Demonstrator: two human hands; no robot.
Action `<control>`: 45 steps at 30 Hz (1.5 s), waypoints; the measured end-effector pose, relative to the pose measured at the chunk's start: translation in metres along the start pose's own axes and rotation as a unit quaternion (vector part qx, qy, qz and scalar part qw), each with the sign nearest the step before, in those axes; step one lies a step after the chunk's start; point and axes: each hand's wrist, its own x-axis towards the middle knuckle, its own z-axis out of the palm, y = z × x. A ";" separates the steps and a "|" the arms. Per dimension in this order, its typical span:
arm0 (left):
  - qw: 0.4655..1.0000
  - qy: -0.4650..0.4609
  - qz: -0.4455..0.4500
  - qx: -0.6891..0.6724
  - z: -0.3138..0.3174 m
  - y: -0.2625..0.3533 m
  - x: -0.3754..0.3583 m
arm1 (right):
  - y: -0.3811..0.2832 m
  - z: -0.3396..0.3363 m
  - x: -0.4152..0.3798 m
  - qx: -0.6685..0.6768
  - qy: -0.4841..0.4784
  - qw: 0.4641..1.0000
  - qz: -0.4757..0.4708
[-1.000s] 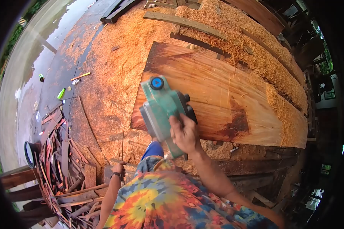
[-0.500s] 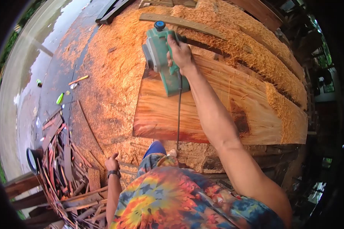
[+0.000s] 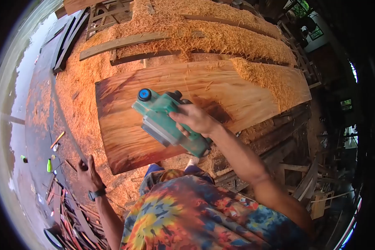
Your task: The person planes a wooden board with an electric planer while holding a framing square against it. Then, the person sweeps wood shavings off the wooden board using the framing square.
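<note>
My right hand point(image 3: 196, 120) is wrapped round the handle of a green electric planer point(image 3: 166, 118) with a blue knob at its front. The planer is tilted over the near part of a wide wooden slab point(image 3: 133, 125) with streaked grain; whether it touches the slab cannot be seen. My left hand point(image 3: 89, 175), with a dark band at the wrist, is out to the left beyond the slab's corner. Its fingers are curled at the lower end of a long thin greyish stick point(image 3: 66, 118), which slants up and left and is blurred.
Orange shavings point(image 3: 81, 100) cover the ground and the slab's far right end. Behind lie long boards point(image 3: 125, 43) under shavings. Scrap wood point(image 3: 73, 216) is heaped at lower left, with dark beams point(image 3: 71, 39) at upper left. My feet are at the slab's near edge.
The planer has come off the slab's far left side, back toward my body, and turned. My left hand has moved left and up, with the thin stick now at its fingers. The view has swung right.
</note>
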 end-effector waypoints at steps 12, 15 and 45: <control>0.964 -0.036 0.098 0.243 0.160 0.094 -0.105 | 0.052 -0.143 -0.171 0.000 0.048 0.998 -0.042; 0.950 -0.002 0.149 0.273 0.184 0.086 -0.114 | 0.078 -0.171 -0.202 -0.025 0.084 0.996 -0.032; 0.930 0.071 0.185 0.309 0.213 0.091 -0.128 | -0.005 -0.190 0.088 0.002 -0.037 0.987 -0.155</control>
